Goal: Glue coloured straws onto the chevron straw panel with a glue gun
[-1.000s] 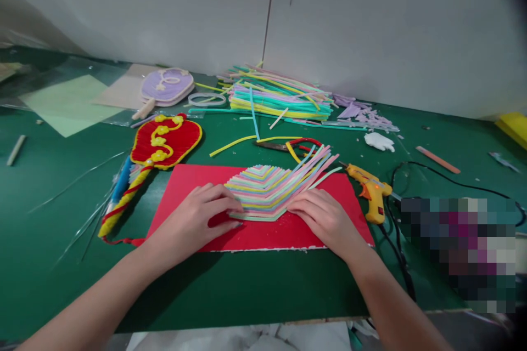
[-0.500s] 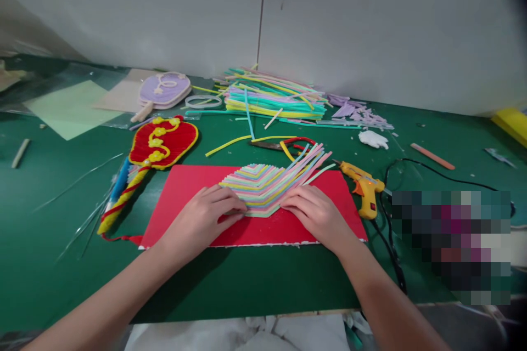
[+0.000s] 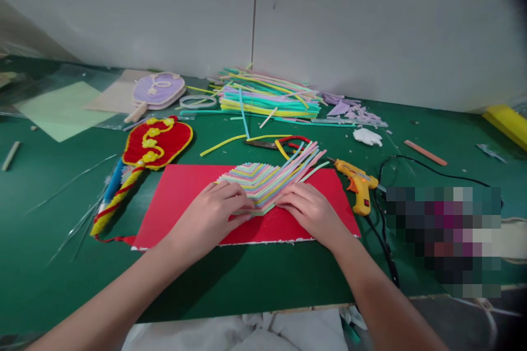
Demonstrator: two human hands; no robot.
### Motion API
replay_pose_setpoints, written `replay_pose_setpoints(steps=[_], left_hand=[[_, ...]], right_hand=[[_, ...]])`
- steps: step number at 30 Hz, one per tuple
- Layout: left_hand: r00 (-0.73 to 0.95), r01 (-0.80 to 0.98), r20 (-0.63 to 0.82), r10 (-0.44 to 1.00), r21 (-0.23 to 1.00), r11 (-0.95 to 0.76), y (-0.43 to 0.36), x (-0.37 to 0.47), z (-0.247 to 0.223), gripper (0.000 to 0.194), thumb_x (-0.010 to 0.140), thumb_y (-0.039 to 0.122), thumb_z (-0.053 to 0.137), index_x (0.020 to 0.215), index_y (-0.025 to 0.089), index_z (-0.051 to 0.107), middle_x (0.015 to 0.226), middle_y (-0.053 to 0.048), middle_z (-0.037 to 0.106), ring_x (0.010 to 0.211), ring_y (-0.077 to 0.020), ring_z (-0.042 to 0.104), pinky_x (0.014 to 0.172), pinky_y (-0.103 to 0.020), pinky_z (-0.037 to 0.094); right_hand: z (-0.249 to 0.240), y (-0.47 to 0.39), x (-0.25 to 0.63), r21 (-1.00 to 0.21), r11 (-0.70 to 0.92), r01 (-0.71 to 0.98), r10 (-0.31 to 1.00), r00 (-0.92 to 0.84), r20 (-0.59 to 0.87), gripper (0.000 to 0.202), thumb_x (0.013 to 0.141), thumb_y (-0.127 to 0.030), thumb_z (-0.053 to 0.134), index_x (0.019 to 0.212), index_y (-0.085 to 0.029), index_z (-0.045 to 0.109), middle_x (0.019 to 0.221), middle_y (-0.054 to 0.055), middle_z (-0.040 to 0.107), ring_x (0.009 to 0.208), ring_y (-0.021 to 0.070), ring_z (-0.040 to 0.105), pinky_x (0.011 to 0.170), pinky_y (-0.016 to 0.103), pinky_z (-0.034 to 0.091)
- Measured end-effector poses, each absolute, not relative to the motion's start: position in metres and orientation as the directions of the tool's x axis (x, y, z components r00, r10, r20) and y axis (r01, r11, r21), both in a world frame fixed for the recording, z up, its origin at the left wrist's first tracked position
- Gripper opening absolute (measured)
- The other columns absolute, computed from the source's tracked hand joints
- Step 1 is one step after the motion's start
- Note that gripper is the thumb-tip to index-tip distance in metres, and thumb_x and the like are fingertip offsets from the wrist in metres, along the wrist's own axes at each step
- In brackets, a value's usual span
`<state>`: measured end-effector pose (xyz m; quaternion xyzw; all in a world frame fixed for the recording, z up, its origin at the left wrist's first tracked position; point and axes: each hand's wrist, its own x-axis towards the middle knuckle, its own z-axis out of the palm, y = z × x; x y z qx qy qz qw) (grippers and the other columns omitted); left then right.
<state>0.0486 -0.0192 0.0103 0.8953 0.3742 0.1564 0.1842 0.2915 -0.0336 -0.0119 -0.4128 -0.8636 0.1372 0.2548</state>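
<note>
On a red board [image 3: 177,192] lies a striped panel of bent pastel pipe cleaners [image 3: 263,186], nested in V shapes, with loose ends fanning to the upper right. My left hand [image 3: 220,208] is closed at the panel's lower left edge, thumb and fingers pinching the lowest, pale green pipe cleaner. At the lower right edge my right hand [image 3: 308,208] pinches the same pale green strand, fingers pressed together against the panel. The fingertips cover parts of that strand. Just beyond the panel rest red-and-yellow-handled pliers [image 3: 263,144].
A yellow glue gun [image 3: 358,184] with a black cord lies right of the board. A red-and-yellow fan [image 3: 158,145] lies left, a purple fan [image 3: 158,90] behind it. Pipe cleaner bundles [image 3: 267,98] and purple scraps [image 3: 354,112] line the wall. A blurred patch hides the right side.
My left hand has shifted slightly right along the panel's lower edge, closer to my right hand, which keeps its pinch. The whole view has moved a little.
</note>
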Motion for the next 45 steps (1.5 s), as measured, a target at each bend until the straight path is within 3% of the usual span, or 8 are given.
replay_pose_setpoints(steps=[6,20,33,45], left_hand=[[0.692,0.571,0.157,0.704,0.478,-0.667,-0.017,0.062,0.004,0.010,0.089,0.019,0.057,0.085,0.019,0.066,0.089,-0.003,0.065,0.085,-0.0189,0.059,0.076,-0.032,0.046],[0.686,0.488,0.196,0.701,0.591,-0.643,-0.012,0.058,-0.007,0.013,0.090,0.021,0.055,0.085,0.020,0.066,0.089,-0.002,0.067,0.087,-0.0167,0.060,0.078,-0.029,0.045],[0.661,0.491,0.191,0.726,0.621,-0.611,-0.011,0.057,-0.007,0.011,0.089,0.024,0.057,0.092,0.022,0.068,0.091,-0.002,0.069,0.087,-0.0170,0.062,0.078,-0.029,0.046],[0.683,0.474,0.201,0.702,0.608,-0.636,-0.008,0.057,-0.007,0.015,0.090,0.024,0.054,0.088,0.021,0.069,0.090,-0.003,0.069,0.087,-0.0170,0.062,0.080,-0.030,0.047]], right_hand=[[-0.011,-0.034,0.291,-0.464,0.608,0.644,0.793,-0.514,0.326,0.019,0.094,-0.016,0.047,0.090,-0.019,0.065,0.089,0.005,0.067,0.089,0.0171,0.059,0.079,0.032,0.046],[-0.014,-0.027,0.301,-0.597,0.512,0.618,0.859,-0.373,0.351,0.013,0.091,-0.020,0.054,0.090,-0.022,0.066,0.091,0.004,0.065,0.090,0.0166,0.060,0.084,0.032,0.049],[-0.016,-0.027,0.301,-0.562,0.537,0.629,0.843,-0.392,0.368,0.015,0.091,-0.020,0.053,0.089,-0.022,0.068,0.090,0.004,0.066,0.088,0.0167,0.061,0.081,0.033,0.050],[-0.017,-0.028,0.293,-0.558,0.551,0.621,0.835,-0.410,0.368,0.016,0.092,-0.020,0.053,0.089,-0.022,0.068,0.088,0.004,0.066,0.087,0.0161,0.061,0.081,0.032,0.050]])
